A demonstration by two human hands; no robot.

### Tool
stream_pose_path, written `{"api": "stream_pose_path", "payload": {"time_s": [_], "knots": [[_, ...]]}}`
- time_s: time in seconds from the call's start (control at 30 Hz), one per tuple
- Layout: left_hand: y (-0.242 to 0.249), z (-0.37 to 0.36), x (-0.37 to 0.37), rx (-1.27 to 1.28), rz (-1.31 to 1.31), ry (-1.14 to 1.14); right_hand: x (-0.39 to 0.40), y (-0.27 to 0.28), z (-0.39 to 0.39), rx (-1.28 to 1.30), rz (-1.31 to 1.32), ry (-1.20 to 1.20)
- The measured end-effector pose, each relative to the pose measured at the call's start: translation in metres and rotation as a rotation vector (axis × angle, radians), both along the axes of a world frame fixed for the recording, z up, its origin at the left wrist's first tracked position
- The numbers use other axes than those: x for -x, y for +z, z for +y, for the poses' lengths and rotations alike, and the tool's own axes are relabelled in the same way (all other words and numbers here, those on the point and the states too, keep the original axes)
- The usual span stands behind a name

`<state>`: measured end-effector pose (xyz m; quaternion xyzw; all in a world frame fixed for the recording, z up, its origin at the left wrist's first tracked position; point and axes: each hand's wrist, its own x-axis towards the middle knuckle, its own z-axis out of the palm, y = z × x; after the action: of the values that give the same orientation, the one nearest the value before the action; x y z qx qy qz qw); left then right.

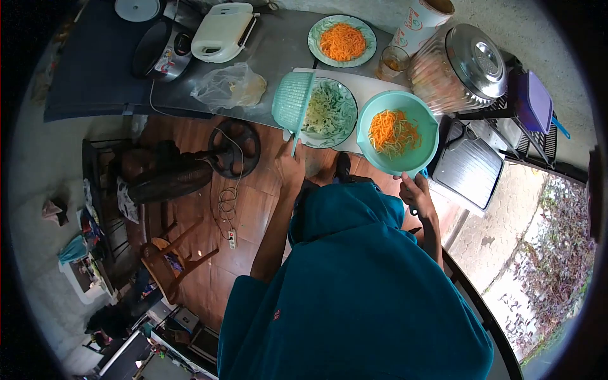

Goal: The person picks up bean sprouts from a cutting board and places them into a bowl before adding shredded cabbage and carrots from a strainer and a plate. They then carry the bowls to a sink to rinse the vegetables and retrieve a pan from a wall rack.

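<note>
My left hand [291,166] grips the handle of a green strainer [292,100], which is tilted on its side over the left part of a plate [346,140] of pale green shreds [329,114]. My right hand [416,193] is closed on the handle of a green bowl [423,156]. Orange shreds [385,128] and some pale green ones lie inside that bowl. The plate rests on a white board [364,87], just left of the bowl. Behind stands another plate [315,39] heaped with orange shreds [342,42].
On the counter [278,38] are a plastic bag [229,87], a white sandwich maker [221,31], a rice cooker [166,52], a glass [392,62] and a large lidded jar [443,69]. A metal tray [468,164] lies at the right. A fan [171,180] stands at the left.
</note>
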<state>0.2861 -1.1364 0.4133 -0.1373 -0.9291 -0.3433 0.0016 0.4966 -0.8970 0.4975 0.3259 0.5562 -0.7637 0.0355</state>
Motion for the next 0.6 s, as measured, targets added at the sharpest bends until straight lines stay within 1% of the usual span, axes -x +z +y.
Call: {"api": "stream_pose_path", "payload": {"time_s": [0.07,0.13,0.17,0.23,0.33,0.47,0.53,0.57,0.6], "knots": [[0.0,0.001,-0.003,0.042,0.006,0.017,0.0,0.0,-0.001,-0.004,0.002,-0.002],[-0.001,0.002,-0.01,0.243,0.044,-0.02,0.001,-0.002,-0.001,-0.006,0.006,0.001],[-0.001,0.002,-0.011,0.241,0.047,-0.02,0.0,-0.004,-0.001,-0.012,-0.004,-0.001],[-0.004,0.002,-0.015,0.224,0.209,-0.083,-0.002,-0.007,-0.001,-0.019,-0.016,-0.005],[-0.017,0.002,-0.011,0.225,0.229,-0.143,-0.002,-0.011,-0.001,-0.014,-0.022,-0.001],[-0.011,0.01,-0.014,0.223,0.235,-0.09,-0.002,-0.012,-0.001,-0.036,-0.027,0.004],[-0.006,0.01,-0.014,0.136,0.257,-0.088,-0.001,-0.01,-0.002,-0.044,-0.023,-0.006],[-0.007,0.009,-0.013,0.136,0.259,-0.09,0.0,-0.01,-0.003,-0.051,-0.022,-0.013],[-0.01,0.007,-0.012,0.066,0.315,-0.108,0.0,-0.009,-0.003,-0.057,-0.02,-0.02]]}}
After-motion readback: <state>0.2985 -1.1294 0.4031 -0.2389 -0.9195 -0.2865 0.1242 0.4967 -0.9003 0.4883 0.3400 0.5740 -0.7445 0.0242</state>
